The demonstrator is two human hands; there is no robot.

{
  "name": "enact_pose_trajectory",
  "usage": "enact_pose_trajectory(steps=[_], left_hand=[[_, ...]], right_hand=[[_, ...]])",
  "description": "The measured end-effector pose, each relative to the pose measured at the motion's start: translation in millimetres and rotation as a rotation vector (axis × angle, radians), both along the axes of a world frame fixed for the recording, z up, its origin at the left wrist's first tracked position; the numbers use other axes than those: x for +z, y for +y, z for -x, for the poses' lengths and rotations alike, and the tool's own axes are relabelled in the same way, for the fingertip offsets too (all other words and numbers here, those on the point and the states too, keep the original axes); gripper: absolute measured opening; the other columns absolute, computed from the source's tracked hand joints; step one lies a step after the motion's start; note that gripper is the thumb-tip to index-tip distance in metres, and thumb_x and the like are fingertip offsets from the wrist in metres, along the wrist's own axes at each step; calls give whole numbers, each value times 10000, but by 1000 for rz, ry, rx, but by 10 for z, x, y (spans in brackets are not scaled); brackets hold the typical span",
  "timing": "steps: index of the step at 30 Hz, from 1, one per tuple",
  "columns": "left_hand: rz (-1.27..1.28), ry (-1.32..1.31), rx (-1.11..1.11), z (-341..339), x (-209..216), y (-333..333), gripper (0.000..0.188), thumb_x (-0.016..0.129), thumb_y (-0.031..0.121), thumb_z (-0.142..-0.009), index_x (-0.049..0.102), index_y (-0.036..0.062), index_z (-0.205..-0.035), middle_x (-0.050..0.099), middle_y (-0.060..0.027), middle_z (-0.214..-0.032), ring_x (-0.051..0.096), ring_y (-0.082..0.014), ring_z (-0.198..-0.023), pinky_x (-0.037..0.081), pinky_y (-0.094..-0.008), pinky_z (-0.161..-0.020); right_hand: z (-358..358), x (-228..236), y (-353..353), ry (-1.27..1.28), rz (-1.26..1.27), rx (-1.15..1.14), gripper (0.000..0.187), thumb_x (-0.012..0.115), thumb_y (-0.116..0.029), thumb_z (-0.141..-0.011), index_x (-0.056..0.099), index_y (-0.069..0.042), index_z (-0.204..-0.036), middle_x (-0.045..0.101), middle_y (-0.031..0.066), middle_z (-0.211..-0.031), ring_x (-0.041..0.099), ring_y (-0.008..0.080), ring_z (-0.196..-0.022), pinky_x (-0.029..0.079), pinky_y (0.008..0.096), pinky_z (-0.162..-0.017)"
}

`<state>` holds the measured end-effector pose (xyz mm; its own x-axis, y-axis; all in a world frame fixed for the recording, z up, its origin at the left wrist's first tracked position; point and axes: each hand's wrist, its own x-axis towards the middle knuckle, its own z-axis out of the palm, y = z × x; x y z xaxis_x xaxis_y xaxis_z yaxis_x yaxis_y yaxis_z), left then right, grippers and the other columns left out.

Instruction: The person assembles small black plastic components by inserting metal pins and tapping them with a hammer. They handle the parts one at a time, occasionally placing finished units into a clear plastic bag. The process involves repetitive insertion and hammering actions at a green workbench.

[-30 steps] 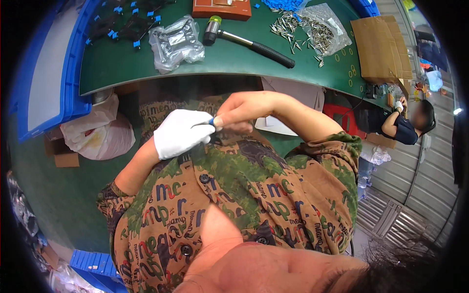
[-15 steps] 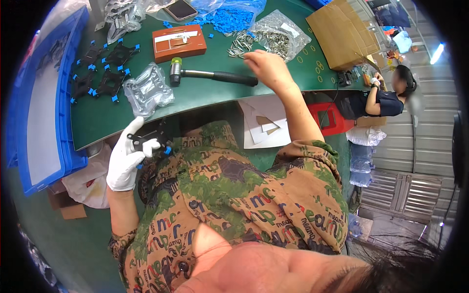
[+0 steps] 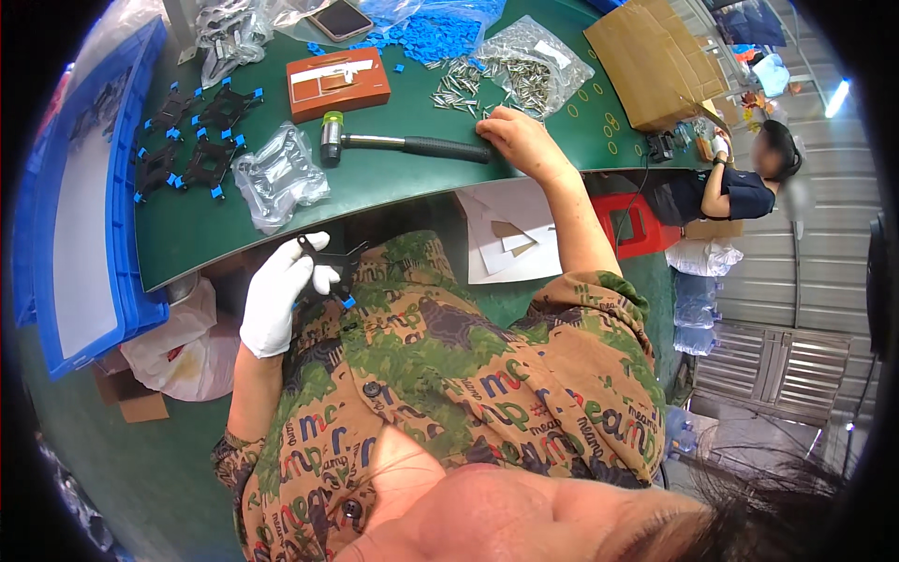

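Note:
In my white-gloved left hand (image 3: 278, 300) I grip a black bracket (image 3: 328, 272) with blue end caps, held just off the table's near edge over my lap. The glove hides part of that bracket. My bare right hand (image 3: 524, 142) is at the near side of a heap of metal pins (image 3: 459, 86), its fingertips drawn together. What they hold, if anything, is too small to make out. Just left of this hand lies a mallet (image 3: 445, 147) with a black grip. A plastic-wrapped part (image 3: 281, 178) rests near the table edge, beyond my left hand.
Several black brackets (image 3: 211, 161) with blue caps lie at the left, beside a blue crate (image 3: 117, 281). Behind the mallet are a red-brown box (image 3: 314, 103), blue pieces (image 3: 426, 37) and a phone (image 3: 340, 20). A cardboard box (image 3: 646, 66) and another person (image 3: 744, 192) are at the right.
My left hand has moved right with the bracket, which has turned. My right hand has shifted slightly right and nearer to me, its fingertips now closer together.

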<state>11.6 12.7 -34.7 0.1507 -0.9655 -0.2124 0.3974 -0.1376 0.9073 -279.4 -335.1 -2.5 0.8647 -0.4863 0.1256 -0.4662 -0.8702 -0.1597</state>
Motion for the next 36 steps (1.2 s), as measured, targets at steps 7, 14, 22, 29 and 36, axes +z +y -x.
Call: enact_pose_trajectory(steps=[7,14,22,29,36], left_hand=[[-39,12,-16,158,-46,-54,324,526,91,-1026,566,-51,-1314,629,-60,-902,643,-167,-923,505,-351,-977],[-82,-246,-20,326,-47,-116,250,534,173,-1073,645,22,-1239,670,-42,-845,633,-113,-794,511,-279,-779],[-112,-565,5,367,147,-145,217,526,218,-1065,648,55,-1139,643,-79,-782,633,-205,-721,502,-347,-709],[165,-1214,172,350,-93,-143,188,569,200,-1026,684,62,-1083,660,-136,-804,639,-342,-773,515,-438,-725],[22,-696,-98,188,59,3,243,578,205,-1020,745,66,-1128,651,-106,-776,615,-257,-724,511,-396,-704]], right_hand=[[-221,129,204,-243,-194,14,131,637,-35,-987,711,-23,-1095,657,86,-1015,680,227,-886,564,348,-774],[-848,276,1532,-415,-882,409,113,638,4,-982,687,22,-1082,649,78,-1007,651,152,-856,545,278,-716],[-1046,137,1736,-338,-847,378,105,660,-63,-982,695,-15,-1069,633,95,-964,649,245,-870,535,350,-778],[-1169,48,1941,-426,-480,320,135,697,-57,-936,674,-18,-1063,623,129,-952,659,311,-857,553,383,-777],[-1134,-72,1754,-418,-585,436,242,684,-65,-949,692,-62,-1191,655,95,-997,680,287,-869,562,381,-759]])
